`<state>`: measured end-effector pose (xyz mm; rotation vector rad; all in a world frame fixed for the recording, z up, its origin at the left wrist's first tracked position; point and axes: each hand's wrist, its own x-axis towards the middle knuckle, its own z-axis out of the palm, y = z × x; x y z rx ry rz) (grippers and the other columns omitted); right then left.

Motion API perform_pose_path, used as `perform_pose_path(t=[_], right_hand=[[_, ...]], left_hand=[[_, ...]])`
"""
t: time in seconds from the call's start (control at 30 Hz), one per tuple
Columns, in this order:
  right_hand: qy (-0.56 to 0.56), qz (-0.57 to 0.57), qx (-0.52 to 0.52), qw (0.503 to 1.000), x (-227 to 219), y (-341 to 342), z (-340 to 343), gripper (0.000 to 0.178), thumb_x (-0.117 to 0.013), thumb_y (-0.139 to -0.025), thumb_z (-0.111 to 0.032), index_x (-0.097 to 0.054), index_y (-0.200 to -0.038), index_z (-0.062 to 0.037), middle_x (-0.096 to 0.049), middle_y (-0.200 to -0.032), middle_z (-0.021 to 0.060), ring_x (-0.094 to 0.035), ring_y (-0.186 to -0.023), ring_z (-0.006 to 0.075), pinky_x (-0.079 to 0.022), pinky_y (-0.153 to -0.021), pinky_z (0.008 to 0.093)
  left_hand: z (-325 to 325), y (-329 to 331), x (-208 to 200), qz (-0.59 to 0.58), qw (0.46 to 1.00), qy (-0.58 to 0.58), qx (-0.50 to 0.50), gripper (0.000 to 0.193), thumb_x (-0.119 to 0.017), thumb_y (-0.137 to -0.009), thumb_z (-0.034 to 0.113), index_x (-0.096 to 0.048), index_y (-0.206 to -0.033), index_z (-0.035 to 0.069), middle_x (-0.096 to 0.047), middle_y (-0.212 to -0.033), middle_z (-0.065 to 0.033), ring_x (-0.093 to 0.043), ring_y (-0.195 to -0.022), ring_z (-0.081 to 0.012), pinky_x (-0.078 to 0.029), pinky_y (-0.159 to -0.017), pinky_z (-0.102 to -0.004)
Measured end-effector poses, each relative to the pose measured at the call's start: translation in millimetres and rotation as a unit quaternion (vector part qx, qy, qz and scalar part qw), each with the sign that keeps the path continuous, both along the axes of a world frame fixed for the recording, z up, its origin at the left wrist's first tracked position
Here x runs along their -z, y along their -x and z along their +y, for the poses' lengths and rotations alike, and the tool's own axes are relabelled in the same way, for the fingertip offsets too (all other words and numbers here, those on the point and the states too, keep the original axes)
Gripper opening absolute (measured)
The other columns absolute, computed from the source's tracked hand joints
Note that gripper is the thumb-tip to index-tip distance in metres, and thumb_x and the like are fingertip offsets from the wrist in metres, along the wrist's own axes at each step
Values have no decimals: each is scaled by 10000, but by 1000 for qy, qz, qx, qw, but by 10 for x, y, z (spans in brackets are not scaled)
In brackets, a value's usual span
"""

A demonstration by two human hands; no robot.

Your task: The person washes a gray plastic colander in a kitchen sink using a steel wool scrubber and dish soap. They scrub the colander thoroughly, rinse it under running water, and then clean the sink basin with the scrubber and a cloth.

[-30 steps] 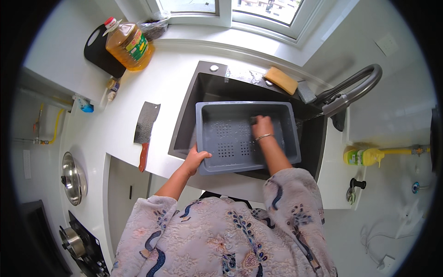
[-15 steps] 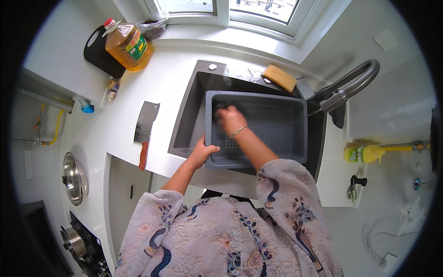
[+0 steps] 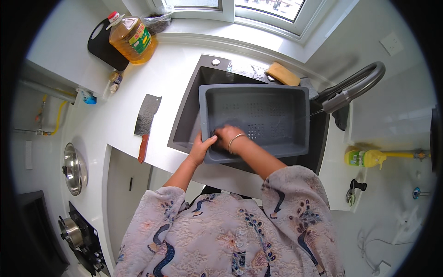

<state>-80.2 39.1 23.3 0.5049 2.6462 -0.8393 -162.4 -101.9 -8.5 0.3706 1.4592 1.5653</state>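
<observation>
A grey rectangular drain basket with rows of holes in its floor rests over the dark sink. With its thumb over the rim, my left hand grips the basket's left side near the front corner. Inside that same corner is my right hand, a bangle on its wrist. Its fingers are curled down against the wall, close to my left thumb. A bit of something dark shows at those fingertips, too hidden to name. The faucet reaches in from the right, with a thin stream of water at its spout.
Left of the sink lies a cleaver with a reddish handle. An oil bottle stands by a black cutting board at the back left. A yellow sponge sits on the sink's back ledge. A pot lid is far left.
My right hand has moved down along the basket's left inside wall, from the back part to the front corner. My left hand keeps its grip. The basket has shifted slightly to the left.
</observation>
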Motion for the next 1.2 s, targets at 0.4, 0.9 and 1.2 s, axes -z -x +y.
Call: perform_pose_path(t=[0.4, 0.9, 1.2], right_hand=[[-127, 152, 203, 959, 412, 392, -121, 243, -586, -789, -242, -594, -985, -100, -603, -916, 184, -628, -782, 368, -520, -711, 446], [-129, 155, 180, 963, 378, 262, 72, 264, -600, -768, -210, -581, -999, -83, -596, -967, 185, -623, -750, 371, -515, -651, 463], [47, -55, -143, 987, -65, -29, 117, 294, -543, -800, -180, -644, -1075, -196, -638, -999, 135, -595, -952, 296, -477, -840, 398]], left_hand=[[10, -110, -4, 8, 1000, 29, -3, 574, -623, -694, 107, -439, -1227, 2, -541, -1063, -99, -525, -947, -182, -431, -837, -304], [-55, -27, -190, 54, 998, 37, 22, 538, -638, -711, 119, -455, -1202, -3, -542, -1076, -88, -515, -981, -159, -417, -858, -289], [71, 48, -84, 20, 999, -30, -22, 489, -658, -763, 180, -479, -1184, 7, -561, -1060, -80, -533, -955, -159, -426, -858, -293]])
